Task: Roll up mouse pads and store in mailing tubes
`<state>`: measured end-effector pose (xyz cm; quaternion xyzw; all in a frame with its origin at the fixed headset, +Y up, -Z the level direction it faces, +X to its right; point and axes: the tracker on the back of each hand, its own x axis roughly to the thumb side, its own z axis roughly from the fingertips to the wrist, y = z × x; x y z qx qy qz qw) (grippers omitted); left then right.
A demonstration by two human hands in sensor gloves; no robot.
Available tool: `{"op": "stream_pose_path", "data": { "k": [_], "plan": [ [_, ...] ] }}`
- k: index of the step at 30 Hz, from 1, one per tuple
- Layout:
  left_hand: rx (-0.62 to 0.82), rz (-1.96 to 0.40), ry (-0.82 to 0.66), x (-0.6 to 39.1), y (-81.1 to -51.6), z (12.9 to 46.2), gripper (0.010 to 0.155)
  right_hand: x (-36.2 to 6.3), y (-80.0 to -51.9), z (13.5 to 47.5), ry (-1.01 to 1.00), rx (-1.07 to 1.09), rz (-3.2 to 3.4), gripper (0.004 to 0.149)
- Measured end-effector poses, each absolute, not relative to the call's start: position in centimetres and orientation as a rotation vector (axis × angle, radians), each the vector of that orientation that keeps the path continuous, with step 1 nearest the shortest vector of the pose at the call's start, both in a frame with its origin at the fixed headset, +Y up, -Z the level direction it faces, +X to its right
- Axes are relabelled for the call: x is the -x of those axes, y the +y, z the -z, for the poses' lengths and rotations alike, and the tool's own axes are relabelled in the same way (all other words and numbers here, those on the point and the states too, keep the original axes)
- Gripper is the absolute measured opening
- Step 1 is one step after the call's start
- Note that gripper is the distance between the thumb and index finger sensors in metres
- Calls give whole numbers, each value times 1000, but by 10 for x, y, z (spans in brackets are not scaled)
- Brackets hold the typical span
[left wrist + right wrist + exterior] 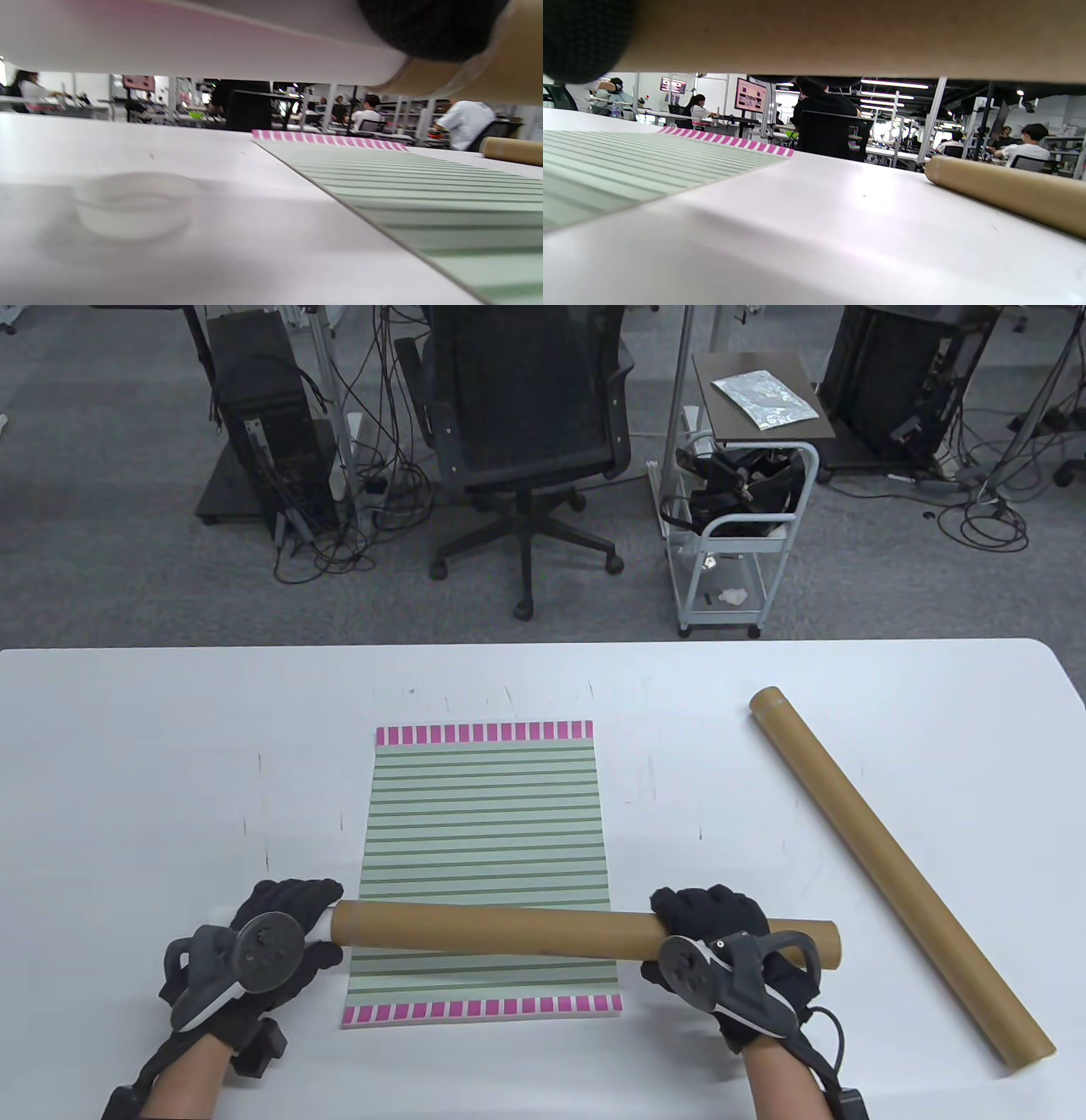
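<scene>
A green striped mouse pad point(484, 814) with pink end bands lies flat mid-table. Across its near part, just above it, hangs a brown mailing tube point(509, 929). A white rolled mouse pad point(320, 922) sticks out of the tube's left end, and my left hand point(293, 908) grips that roll. In the left wrist view the roll point(191, 46) runs along the top into the tube point(509, 63), with a fingertip point(428, 25) at the joint. My right hand point(708, 912) grips the tube near its right end; the tube point(840, 38) fills the top of the right wrist view.
A second brown mailing tube point(899, 869) lies diagonally on the right of the white table point(170, 780), apart from my hands. A small white cap point(133, 203) sits on the table under my left hand. A chair and a cart stand beyond the far edge.
</scene>
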<state>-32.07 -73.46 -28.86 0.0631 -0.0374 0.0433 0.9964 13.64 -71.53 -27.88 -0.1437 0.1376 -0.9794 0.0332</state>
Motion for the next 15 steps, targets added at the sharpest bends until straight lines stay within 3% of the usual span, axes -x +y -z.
{"op": "stream_pose_path", "data": {
  "k": [3,5,7,12,15],
  "plan": [
    [-188,-34,58,335,-734,288,75,-129,-711,273,466,439,2995,75],
    [-181,-94,200,357,-736,291,107,-125,-708,268,446,431,3030,75],
    [-165,-220,236,370,-736,291,120,-118,-704,263,456,429,3030,76],
    [-202,-325,268,387,-727,288,124,-109,-698,259,508,426,3034,76],
    [-194,-475,236,390,-728,288,117,-114,-698,258,566,402,3002,76]
  ]
}}
